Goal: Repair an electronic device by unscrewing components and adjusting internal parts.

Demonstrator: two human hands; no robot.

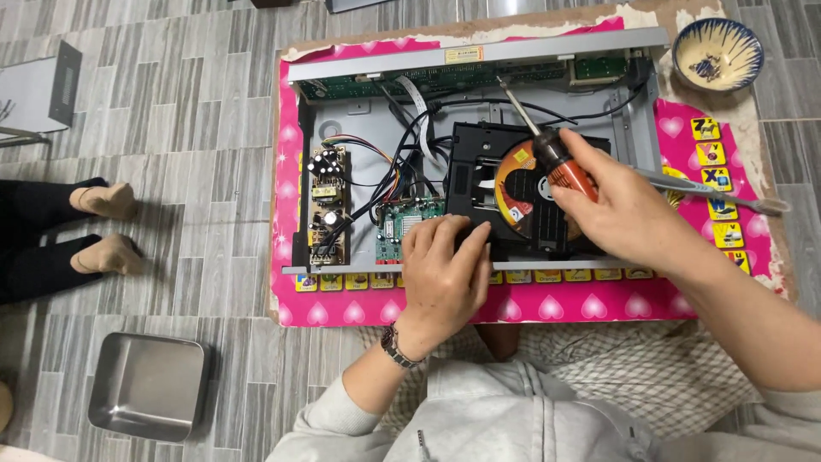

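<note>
The right hand point(629, 210) is closed around the orange and black handle of a screwdriver point(547, 150), and its tip points into the back of an open disc player point(479, 162) lying on a pink mat point(547, 304). The left hand point(445, 265) rests with loose, slightly spread fingers on the front edge of the black disc drive point(466, 171), holding nothing. A metal tray point(150, 385) lies well apart on the floor, and a small bowl point(717, 53) stands near the mat's corner.

Bright, even, diffuse light fills the sharp overhead view, casting only soft, short shadows beneath the left hand point(445, 274) and right hand point(624, 210), with mild sheen on the steel tray point(150, 385) and metal chassis point(479, 53), and slight wide-angle bending toward the edges.
</note>
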